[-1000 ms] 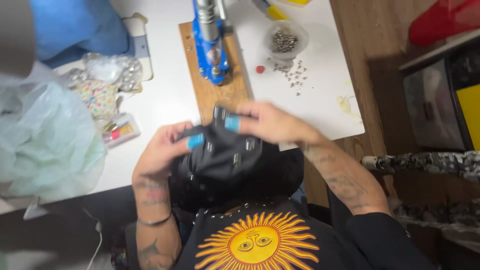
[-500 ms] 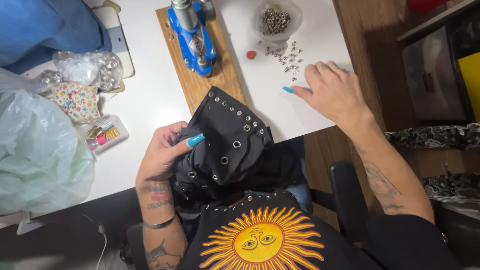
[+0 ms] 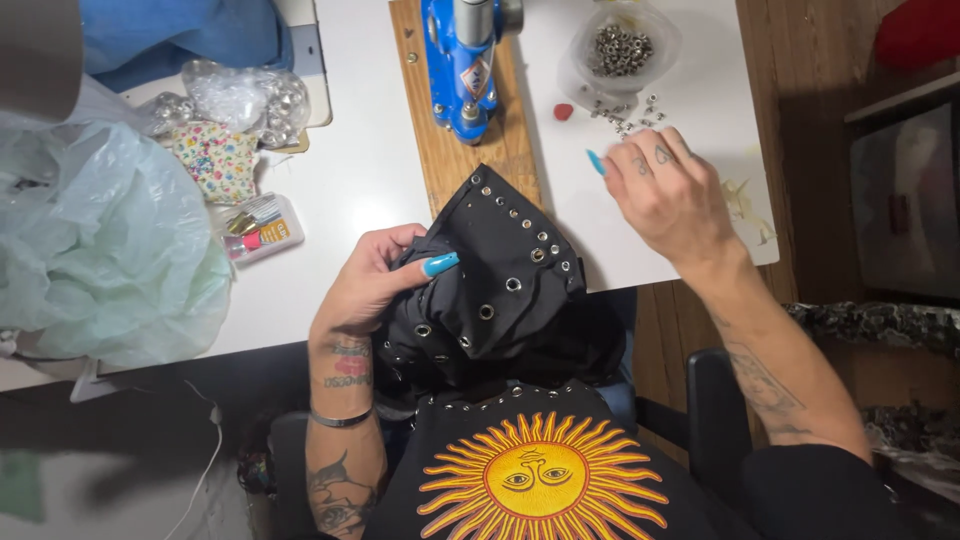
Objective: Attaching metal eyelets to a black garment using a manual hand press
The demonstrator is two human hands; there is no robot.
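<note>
White worktop (image 3: 380,180), blue eyelet press (image 3: 462,60) on wood board at back. L hand (image 3: 375,280) pinches black eyelet-studded fabric (image 3: 500,280) at worktop edge, over lap. R hand (image 3: 665,195) empty, fingers loosely spread, over loose eyelets (image 3: 620,108) near clear bowl (image 3: 620,45).

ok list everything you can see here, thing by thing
black fabric piece: one, black with rows of silver eyelets, at the table's near edge and over the lap
press tool: one, blue, on the wooden board
wooden board: one, brown, top centre of the table
clear tub: one, filled with silver eyelets, top right
loose eyelets: several, silver, scattered below the tub
red bit: one, beside the loose eyelets
plastic bag: one, pale green, left
small clear box: one, mixed colours inside, left of centre
table: one, white
left hand: grips the fabric
right hand: fingers at the loose eyelets
</note>
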